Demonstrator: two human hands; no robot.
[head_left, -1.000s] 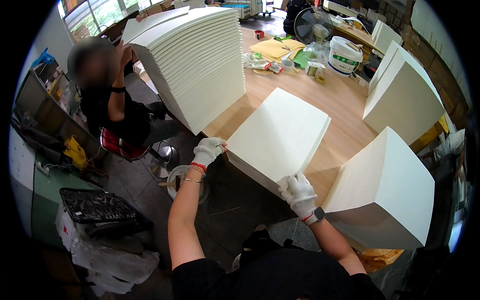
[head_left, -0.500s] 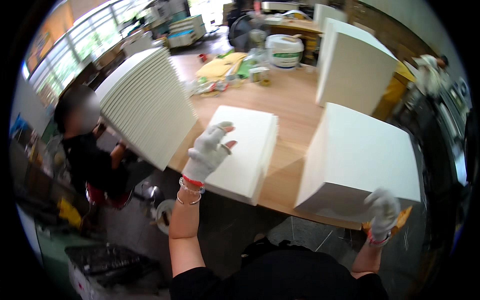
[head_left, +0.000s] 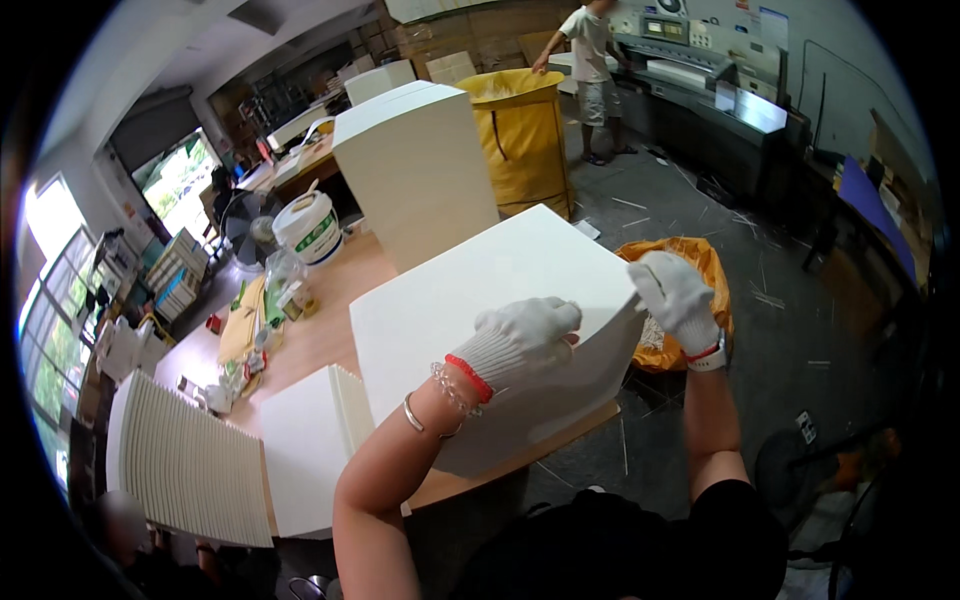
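Observation:
A tall stack of white sheets (head_left: 480, 270) stands at the table's near right edge, its smooth top tilted in view. My left hand (head_left: 525, 338), in a white knit glove with bare fingertips at thumb and forefinger, is over the near part of this stack. Its fingers are loosely bent with a small gap at the thumb, and nothing shows between them. At the stack's right corner, my right hand (head_left: 675, 290), also gloved, has its fingers curled in against the edge. It seems to pinch the sheets there; the fingertips are partly hidden.
A lower white stack (head_left: 310, 450) and a fanned stack (head_left: 190, 460) lie left, beside a seated person. Behind stands another tall stack (head_left: 415, 160), with a white bucket (head_left: 307, 228) nearby. A yellow bag (head_left: 520, 140) and orange scrap bag (head_left: 700, 270) stand on the floor. Someone works at a machine.
My view has swung to the right. My left hand has gone from above the lower stack to the tall right stack, its fingers more bent. My right hand is now at that stack's right corner.

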